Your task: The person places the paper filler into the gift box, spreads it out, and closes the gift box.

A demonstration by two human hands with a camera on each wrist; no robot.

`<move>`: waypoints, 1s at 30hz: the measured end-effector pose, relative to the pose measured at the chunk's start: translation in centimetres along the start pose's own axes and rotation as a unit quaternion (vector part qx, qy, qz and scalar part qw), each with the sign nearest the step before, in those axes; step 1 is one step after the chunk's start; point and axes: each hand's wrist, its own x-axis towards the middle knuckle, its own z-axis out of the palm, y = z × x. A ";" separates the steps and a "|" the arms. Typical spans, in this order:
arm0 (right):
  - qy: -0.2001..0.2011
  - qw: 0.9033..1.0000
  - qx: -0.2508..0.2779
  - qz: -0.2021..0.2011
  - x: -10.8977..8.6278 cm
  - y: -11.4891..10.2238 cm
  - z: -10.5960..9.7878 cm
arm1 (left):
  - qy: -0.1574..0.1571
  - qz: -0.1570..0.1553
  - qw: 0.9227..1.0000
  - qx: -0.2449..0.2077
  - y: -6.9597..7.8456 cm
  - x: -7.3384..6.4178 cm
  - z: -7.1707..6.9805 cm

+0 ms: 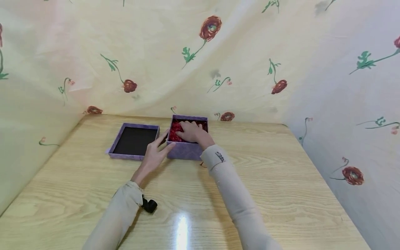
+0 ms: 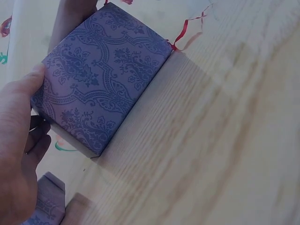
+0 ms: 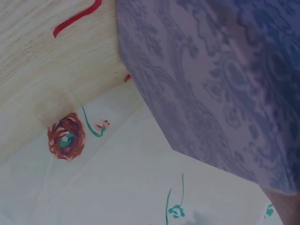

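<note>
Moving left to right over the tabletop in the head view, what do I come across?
Shallow purple lid, left hand, deep purple box, right sleeve. The right hand overlaps the box, so I've left it out.

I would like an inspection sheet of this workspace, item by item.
Surface: light wood-grain table, reflection at front.
Job's things: open purple patterned rectangular box with crinkled red filling; shallow purple lid, black inside, left of it.
Clutter: thin red ribbon by the box's near right corner.
Grippers: left hand holds the box's near left corner; right hand reaches inside.
Cables: nothing seen.
Surroundings: wrinkled cream hangings printed with red flowers.
</note>
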 end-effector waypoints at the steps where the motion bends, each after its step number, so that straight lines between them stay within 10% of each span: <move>1: 0.005 1.000 -0.001 -0.004 -0.1 -0.1 -0.2 | -0.002 -0.002 1.000 0.000 0.0 0.1 0.0; 15: 0.090 0.994 0.022 -0.064 -1.7 -0.1 -1.1 | 0.011 -0.003 1.000 0.010 0.0 0.0 -0.4; 30: 0.007 0.997 0.052 -0.049 0.5 -0.1 0.5 | -0.005 -0.018 1.000 -0.010 0.0 0.2 0.0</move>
